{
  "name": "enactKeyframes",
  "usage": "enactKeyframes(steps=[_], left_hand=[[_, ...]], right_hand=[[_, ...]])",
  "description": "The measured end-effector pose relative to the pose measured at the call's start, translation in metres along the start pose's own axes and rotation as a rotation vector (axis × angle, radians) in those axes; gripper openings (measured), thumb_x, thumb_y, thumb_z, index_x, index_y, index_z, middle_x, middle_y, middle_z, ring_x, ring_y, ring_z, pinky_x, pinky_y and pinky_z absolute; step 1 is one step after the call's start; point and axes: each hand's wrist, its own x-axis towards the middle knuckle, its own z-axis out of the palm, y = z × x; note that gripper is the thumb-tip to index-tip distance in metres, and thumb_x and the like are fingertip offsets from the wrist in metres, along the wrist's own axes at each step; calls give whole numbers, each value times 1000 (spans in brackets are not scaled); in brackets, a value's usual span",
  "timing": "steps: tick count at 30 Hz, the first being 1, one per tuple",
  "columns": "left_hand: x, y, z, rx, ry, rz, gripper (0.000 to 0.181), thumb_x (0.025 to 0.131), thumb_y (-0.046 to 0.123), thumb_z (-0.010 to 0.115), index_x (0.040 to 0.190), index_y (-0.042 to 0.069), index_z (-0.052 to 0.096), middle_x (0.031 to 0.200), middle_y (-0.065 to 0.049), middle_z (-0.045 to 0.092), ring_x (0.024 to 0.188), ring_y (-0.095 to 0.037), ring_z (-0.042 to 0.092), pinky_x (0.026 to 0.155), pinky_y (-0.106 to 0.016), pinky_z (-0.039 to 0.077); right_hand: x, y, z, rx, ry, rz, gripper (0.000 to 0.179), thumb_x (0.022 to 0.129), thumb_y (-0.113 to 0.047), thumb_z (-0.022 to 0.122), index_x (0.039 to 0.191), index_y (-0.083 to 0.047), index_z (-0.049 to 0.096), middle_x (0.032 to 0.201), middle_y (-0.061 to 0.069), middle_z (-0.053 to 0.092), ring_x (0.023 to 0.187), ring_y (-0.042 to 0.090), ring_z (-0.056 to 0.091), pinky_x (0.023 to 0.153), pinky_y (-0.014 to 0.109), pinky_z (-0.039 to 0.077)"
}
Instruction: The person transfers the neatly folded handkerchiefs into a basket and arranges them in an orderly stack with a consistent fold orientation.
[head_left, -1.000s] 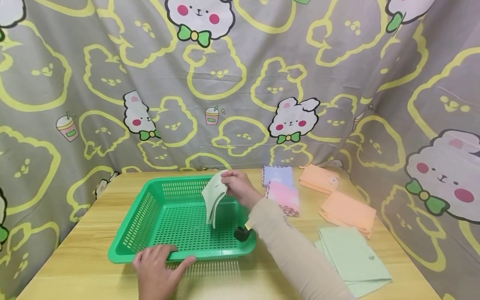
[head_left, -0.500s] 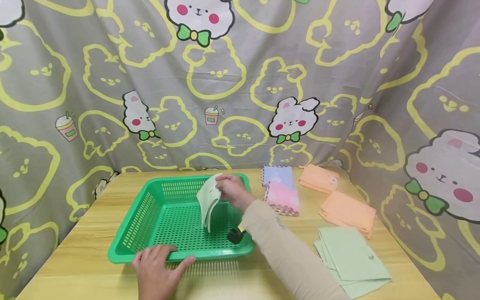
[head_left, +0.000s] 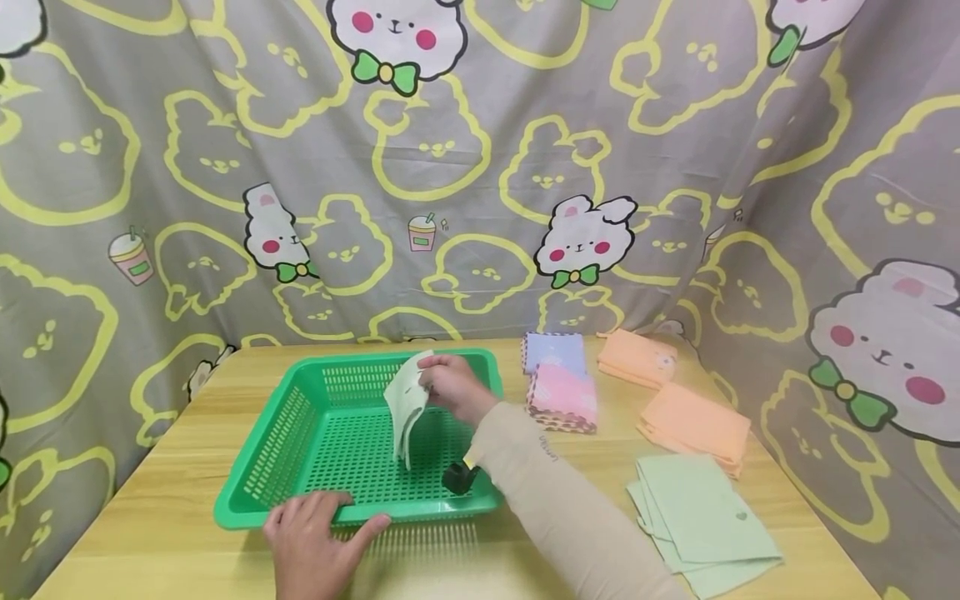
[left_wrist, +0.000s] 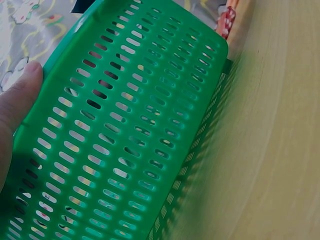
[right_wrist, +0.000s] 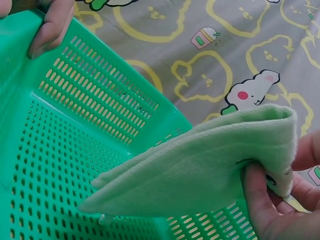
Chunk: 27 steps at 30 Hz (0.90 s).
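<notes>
My right hand point(head_left: 459, 388) pinches a folded pale-green towel point(head_left: 406, 410) by its upper corner, and the cloth hangs down inside the green plastic basket point(head_left: 442, 505). In the right wrist view, the thumb presses on one face of the towel point(right_wrist: 200, 165), with the other fingers behind it; its layers droop toward the basket floor. My left hand point(head_left: 309, 537) grips the basket's near rim, fingers hooked over the inside. Its thumb point(left_wrist: 25, 95) lies along the outer edge in the left wrist view, beside the slotted wall.
Right of the basket lie folded towels: a blue one point(head_left: 555, 350) partly under a pink one point(head_left: 564, 396), two orange ones, the nearer orange towel point(head_left: 697, 425) lower down, and a green towel point(head_left: 712, 517) near the front. A patterned curtain point(head_left: 480, 167) hangs behind the wooden table point(head_left: 172, 467).
My right hand has moved left and slightly down with the green towel, farther over the basket. The left hand has stayed on the rim.
</notes>
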Motion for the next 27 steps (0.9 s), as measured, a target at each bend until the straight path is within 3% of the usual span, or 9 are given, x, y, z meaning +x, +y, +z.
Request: enactKeyframes(steps=[16, 23, 27], left_hand=[[2, 0, -1, -11, 18, 12, 52, 64, 62, 79, 75, 14, 64, 78, -4, 65, 78, -30, 53, 81, -55, 27], [2, 1, -2, -1, -3, -6, 51, 64, 62, 79, 76, 14, 64, 78, -3, 65, 78, -29, 53, 81, -55, 27], [1, 2, -2, 7, -15, -6, 50, 64, 61, 79, 76, 14, 64, 79, -3, 65, 78, -29, 53, 82, -55, 27]], right_hand=[[1, 2, 16, -72, -46, 1, 39, 81, 19, 49, 116, 4, 58, 102, 13, 58, 79, 20, 57, 61, 28, 49], [1, 4, 22, -94, -65, 13, 37, 84, 18, 50, 117, 3, 58, 106, 12, 57, 87, 21, 60, 69, 31, 53], [1, 9, 21, -129, -77, 60, 41, 83, 20, 50, 121, 4, 55, 107, 14, 56, 92, 25, 62, 75, 38, 55]])
